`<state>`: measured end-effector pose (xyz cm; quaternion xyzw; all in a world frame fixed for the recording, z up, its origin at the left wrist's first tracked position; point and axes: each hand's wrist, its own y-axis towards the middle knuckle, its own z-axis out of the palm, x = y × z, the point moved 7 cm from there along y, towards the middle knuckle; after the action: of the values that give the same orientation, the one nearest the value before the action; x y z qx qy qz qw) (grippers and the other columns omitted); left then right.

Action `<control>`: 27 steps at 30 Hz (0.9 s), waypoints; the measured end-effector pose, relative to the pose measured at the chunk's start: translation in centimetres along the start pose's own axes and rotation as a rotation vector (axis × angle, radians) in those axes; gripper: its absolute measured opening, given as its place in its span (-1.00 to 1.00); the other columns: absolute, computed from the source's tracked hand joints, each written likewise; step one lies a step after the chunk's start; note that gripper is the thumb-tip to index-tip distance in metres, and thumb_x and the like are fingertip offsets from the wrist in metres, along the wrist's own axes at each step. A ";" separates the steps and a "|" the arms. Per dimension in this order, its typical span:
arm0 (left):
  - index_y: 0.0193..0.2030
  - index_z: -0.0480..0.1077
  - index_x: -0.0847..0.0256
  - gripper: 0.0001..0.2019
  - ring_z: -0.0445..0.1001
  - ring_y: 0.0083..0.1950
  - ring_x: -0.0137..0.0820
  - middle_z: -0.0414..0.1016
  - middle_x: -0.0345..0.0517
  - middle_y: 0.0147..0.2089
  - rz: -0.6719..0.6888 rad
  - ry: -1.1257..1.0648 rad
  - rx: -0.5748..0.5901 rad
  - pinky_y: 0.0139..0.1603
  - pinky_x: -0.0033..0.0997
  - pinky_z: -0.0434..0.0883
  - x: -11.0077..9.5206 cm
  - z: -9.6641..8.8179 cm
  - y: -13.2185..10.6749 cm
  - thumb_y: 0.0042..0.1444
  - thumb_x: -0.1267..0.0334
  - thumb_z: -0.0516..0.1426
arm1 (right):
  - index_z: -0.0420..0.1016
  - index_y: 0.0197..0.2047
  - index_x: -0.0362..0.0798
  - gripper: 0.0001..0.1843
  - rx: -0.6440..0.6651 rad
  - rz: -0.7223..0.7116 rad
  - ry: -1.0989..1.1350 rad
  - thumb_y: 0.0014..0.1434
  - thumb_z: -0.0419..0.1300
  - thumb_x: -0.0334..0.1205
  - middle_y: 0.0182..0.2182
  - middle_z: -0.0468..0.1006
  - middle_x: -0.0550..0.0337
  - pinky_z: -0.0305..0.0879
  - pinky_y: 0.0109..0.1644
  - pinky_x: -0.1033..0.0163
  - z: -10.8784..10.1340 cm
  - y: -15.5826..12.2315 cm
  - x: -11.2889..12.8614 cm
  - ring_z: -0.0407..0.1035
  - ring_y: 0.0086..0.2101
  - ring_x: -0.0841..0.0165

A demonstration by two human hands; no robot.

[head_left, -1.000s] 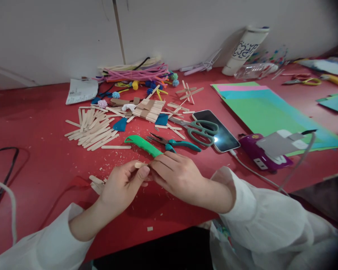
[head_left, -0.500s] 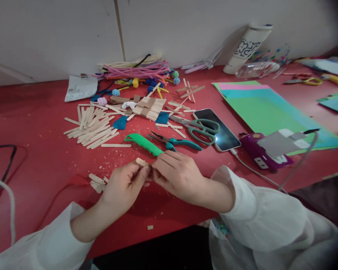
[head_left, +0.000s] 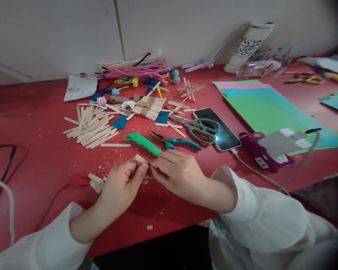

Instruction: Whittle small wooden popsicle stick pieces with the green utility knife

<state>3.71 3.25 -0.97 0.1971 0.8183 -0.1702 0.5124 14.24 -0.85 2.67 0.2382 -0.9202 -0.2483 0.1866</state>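
Note:
Between thumb and fingers, my left hand (head_left: 125, 180) pinches a wooden craft stick (head_left: 141, 159), whose rounded end sticks up past the thumb. My right hand (head_left: 178, 170) is closed at the stick's other end, touching the left fingertips; its own fingertips are partly hidden. Just beyond the hands lies a green utility knife (head_left: 143, 143), its near end behind my right knuckles. Teal-handled pliers (head_left: 174, 142) rest beside it. Several short cut stick pieces (head_left: 96, 183) sit left of my left hand.
A pile of craft sticks (head_left: 92, 125) lies at the left, near a taped stick panel (head_left: 149, 107). Green scissors (head_left: 204, 129) overlap a phone (head_left: 221, 131) on a charging cable. A purple power strip (head_left: 266, 153) and coloured paper sheets (head_left: 264, 108) are at the right.
Both hands stay closed around the craft stick and shift very slightly to the left. The things on the table look unmoved.

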 end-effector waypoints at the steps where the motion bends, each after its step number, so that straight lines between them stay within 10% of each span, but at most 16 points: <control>1: -0.45 0.35 0.21 -0.74 0.56 -0.47 -0.41 0.52 -0.20 -0.51 0.019 0.016 0.007 -0.46 -0.57 0.48 -0.2 0.0 0.0 0.13 0.10 0.01 | 0.42 -0.51 -0.11 -0.69 -0.009 -0.006 -0.032 0.23 -0.01 -0.36 -0.58 0.46 0.20 0.21 -0.45 0.33 0.0 0.0 0.1 0.30 -0.54 0.42; 11: -0.56 0.28 0.19 -0.76 0.49 -0.55 -0.46 0.47 -0.23 -0.58 0.076 0.016 0.005 -0.53 -0.58 0.44 -0.9 0.5 0.2 0.09 0.19 0.01 | 0.34 -0.59 -0.10 -0.71 -0.065 -0.006 -0.119 0.11 -0.04 -0.44 -0.66 0.37 0.20 0.12 -0.53 0.30 -0.3 0.1 0.8 0.23 -0.61 0.40; 27: -0.41 0.41 0.23 -0.77 0.52 -0.45 -0.43 0.54 -0.17 -0.45 -0.081 -0.338 -0.117 -0.34 -0.44 0.50 0.2 -1.6 0.7 -0.04 0.08 0.19 | 0.46 -0.27 -0.15 -0.87 0.073 0.137 0.449 0.18 0.09 -0.34 -0.43 0.51 0.14 0.29 -0.37 0.36 0.6 0.5 -2.1 0.37 -0.43 0.45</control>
<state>2.74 4.67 -0.58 0.1027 0.7362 -0.1735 0.6460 15.54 0.82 1.98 0.2311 -0.8779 -0.1422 0.3945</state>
